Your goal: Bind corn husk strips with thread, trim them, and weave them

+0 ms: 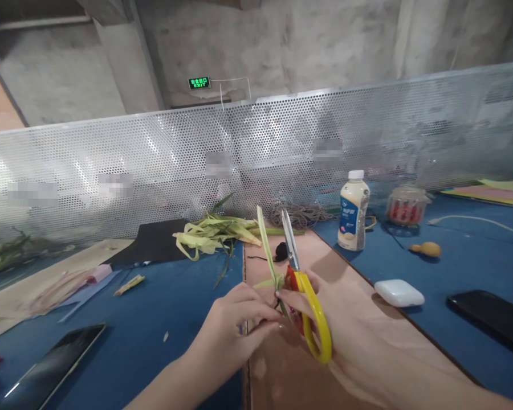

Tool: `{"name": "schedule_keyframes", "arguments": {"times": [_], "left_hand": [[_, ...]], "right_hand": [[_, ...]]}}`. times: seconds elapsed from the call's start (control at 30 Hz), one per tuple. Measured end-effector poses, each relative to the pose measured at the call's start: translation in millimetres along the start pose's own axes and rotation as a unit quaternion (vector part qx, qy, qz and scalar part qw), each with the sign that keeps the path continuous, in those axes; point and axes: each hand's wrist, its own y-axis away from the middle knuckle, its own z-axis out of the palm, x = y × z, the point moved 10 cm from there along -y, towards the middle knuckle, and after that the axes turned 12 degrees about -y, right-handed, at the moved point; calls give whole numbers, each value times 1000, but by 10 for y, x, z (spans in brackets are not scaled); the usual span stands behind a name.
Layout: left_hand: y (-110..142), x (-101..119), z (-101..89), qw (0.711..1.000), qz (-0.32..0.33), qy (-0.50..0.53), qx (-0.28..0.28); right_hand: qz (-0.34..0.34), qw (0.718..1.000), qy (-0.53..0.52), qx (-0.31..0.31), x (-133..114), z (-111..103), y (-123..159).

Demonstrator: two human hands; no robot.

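My right hand (342, 327) has yellow-handled scissors (316, 319) hooked in it, blades pointing up and slightly apart. Its thumb and fingertips also pinch a pale green corn husk strip (264, 239) that stands upright and looks knotted or gathered low down. Close against these fingertips, my left hand (237, 319) is closed in a pinch on what looks like a dark thread (277, 303) at the base of the strip. The ends between the fingers are mostly hidden. Behind the strip, a small ball of black thread (281, 251) lies on the brown board (277, 370).
A heap of corn husks (214, 232) and grey cord (301, 215) lie at the back. To the right stand a bottle (354, 213) and clear jar (406, 206), with a white case (399, 292) and black phone (491, 319) nearer. Another phone (53, 367) is left. A perforated metal screen (162, 165) borders the table.
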Motion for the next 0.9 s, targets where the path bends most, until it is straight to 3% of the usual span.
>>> {"name": "schedule_keyframes", "arguments": {"times": [0.37, 0.7, 0.9], "left_hand": [[10, 56, 29, 999, 18, 18, -27], [30, -171, 44, 997, -76, -17, -20], [25, -216, 74, 995, -98, -18, -25]], "right_hand": [[-44, 999, -25, 20, -62, 58, 72], [15, 999, -34, 0, 57, 24, -58], [25, 999, -38, -4, 39, 106, 72]]}}
